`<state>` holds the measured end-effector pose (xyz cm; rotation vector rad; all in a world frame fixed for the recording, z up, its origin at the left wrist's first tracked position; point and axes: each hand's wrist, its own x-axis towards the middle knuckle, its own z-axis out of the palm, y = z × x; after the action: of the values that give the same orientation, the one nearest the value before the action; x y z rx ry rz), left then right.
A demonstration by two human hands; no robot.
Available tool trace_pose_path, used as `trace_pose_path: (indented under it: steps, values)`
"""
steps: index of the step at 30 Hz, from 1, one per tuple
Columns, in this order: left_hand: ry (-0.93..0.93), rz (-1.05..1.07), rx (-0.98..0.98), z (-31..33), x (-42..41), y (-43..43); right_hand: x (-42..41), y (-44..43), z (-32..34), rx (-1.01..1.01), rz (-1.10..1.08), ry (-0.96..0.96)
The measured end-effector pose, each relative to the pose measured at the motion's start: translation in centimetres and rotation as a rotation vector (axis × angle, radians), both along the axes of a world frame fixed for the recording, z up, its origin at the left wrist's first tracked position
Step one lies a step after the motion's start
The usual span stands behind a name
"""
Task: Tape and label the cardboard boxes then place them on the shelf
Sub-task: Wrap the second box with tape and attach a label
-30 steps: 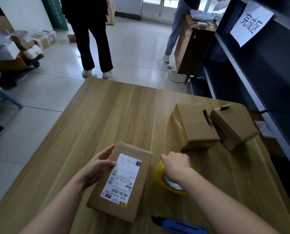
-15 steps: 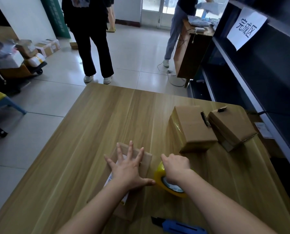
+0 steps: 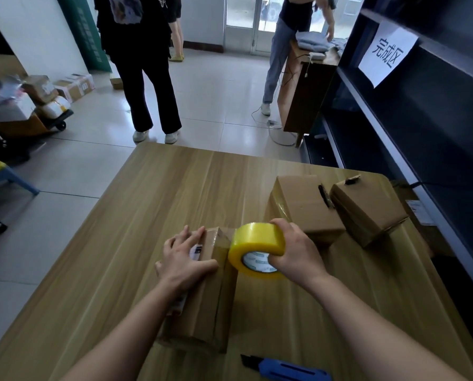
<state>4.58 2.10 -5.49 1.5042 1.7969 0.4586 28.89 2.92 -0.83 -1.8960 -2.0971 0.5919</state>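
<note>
My left grip [image 3: 187,259] lies flat, fingers spread, on the box [image 3: 202,312] on the worktop [image 3: 175,193]. My right grip [image 3: 296,254] curls round the tape [image 3: 254,240], at the box's far right edge. Right of the box sit a second box [image 3: 304,207] and a third box [image 3: 367,210], with the shelf [image 3: 422,160] beyond them. A knife [image 3: 287,371] lies nearer me than the box.

A parcel packing room: cardboard boxes [image 3: 307,207] and a blue box cutter [image 3: 287,369] lie on a wooden desk [image 3: 175,193], with a roll of yellow packing tape [image 3: 257,240] above it. Dark shelving [image 3: 422,149] bears a paper sign [image 3: 386,52] (完成区), and a trolley [image 3: 51,125] holds stacked parcels [image 3: 41,90].
</note>
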Motion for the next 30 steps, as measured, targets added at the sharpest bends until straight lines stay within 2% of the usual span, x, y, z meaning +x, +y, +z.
trace_pose_path:
  steps: [7,12,14,17,21,23,25,28,30]
  values:
    - [-0.525,0.085,-0.081,-0.8,-1.2,0.6,-0.8,1.7,3.7,0.104,0.145,-0.205]
    - [-0.807,0.19,-0.07,-1.4,-1.8,0.9,-1.5,2.5,5.7,-0.045,0.244,-0.444]
    - [-0.841,0.162,-0.089,-1.2,-1.8,1.0,-1.5,2.3,5.6,-0.068,0.256,-0.494]
    - [-0.91,0.233,-0.112,-1.6,-2.1,1.2,-1.4,2.2,5.3,-0.056,0.242,-0.465]
    - [-0.963,0.249,-0.137,-2.4,-3.0,1.0,-0.8,2.3,5.1,-0.099,0.139,-0.16]
    - [-0.972,0.237,-0.128,-2.2,-3.3,1.1,-0.6,2.1,4.8,-0.119,0.125,-0.102]
    - [-1.0,0.221,-0.139,-2.2,-3.7,1.1,-0.8,2.0,4.5,-0.093,0.181,-0.233]
    - [-1.024,0.205,-0.155,-2.3,-4.1,1.2,-1.0,2.3,4.8,-0.042,0.332,-0.562]
    - [-1.02,0.205,-0.168,-2.4,-3.9,1.1,-0.9,2.4,4.9,-0.065,0.358,-0.628]
